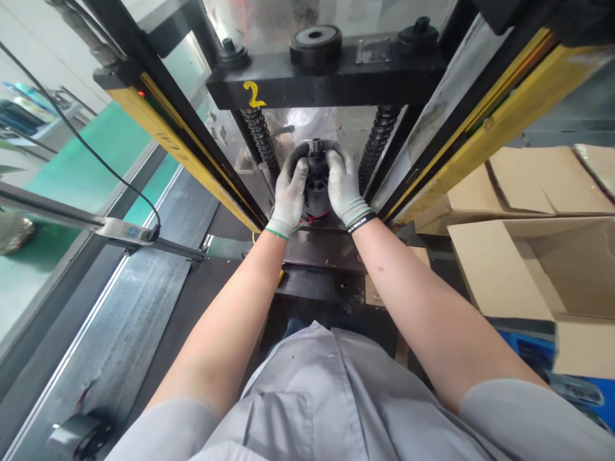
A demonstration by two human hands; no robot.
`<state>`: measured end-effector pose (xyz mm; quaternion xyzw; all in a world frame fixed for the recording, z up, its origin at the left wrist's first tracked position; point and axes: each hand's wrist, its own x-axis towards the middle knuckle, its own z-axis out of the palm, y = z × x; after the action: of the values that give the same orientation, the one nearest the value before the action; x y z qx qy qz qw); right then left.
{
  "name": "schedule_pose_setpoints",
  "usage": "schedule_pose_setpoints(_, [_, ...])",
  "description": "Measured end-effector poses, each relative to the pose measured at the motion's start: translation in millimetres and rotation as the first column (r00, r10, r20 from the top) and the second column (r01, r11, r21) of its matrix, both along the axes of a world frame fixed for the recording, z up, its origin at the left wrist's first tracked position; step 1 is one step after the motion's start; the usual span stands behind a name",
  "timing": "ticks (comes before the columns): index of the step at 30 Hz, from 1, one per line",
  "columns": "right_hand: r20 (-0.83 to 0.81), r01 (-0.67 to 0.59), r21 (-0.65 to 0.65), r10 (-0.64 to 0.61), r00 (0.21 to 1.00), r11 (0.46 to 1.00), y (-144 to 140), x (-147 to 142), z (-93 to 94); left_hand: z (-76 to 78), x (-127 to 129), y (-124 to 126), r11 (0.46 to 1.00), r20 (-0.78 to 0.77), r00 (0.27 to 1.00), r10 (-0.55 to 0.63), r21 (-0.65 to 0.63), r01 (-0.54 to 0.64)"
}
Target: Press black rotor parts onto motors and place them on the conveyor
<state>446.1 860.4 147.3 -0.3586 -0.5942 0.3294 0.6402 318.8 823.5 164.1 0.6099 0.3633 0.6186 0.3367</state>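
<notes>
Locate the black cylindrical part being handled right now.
In the head view, the black cylindrical part stands just above the picture's centre, between the gloved left hand and right hand, lower in the picture than the bar marked 2.

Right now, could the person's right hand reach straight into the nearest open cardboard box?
Probably not directly: the right hand grips the black cylindrical part, and the yellow post seems to stand between hand and cardboard box.

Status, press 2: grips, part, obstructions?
Left grip, right grip: both around motor. Motor upright, shaft up. Red wire near base; nothing visibly blocking.
</notes>
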Motion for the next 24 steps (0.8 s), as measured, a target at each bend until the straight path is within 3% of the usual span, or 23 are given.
schedule_pose_setpoints(13, [0.072,0.107,0.042,-0.11,0.991,0.993,-11.4,-9.7,10.7,-19.8,8.5,12.8,0.991,0.013,0.992,0.128,0.044,-0.128])
schedule_pose_setpoints(18, [0.068,0.131,0.049,-0.134,0.989,0.99,-6.6,-10.6,8.9,-8.5,6.8,16.1,0.993,0.006,0.994,0.113,0.044,-0.114])
schedule_pose_setpoints(21, [0.103,0.16,0.033,-0.162,0.981,0.987,-33.1,-5.2,32.6,-5.1,-10.6,-24.5,0.99,-0.062,0.988,0.14,0.014,-0.139])
schedule_pose_setpoints(22, [0.134,0.164,0.02,-0.165,0.977,0.986,-51.9,-2.1,41.6,-11.9,-20.5,-49.5,0.986,-0.105,0.981,0.163,-0.005,-0.165])
schedule_pose_setpoints(24, [0.207,0.126,-0.024,-0.119,0.971,0.992,-103.6,6.3,50.6,-42.2,-46.2,-110.3,0.974,-0.246,0.948,0.201,-0.053,-0.22])
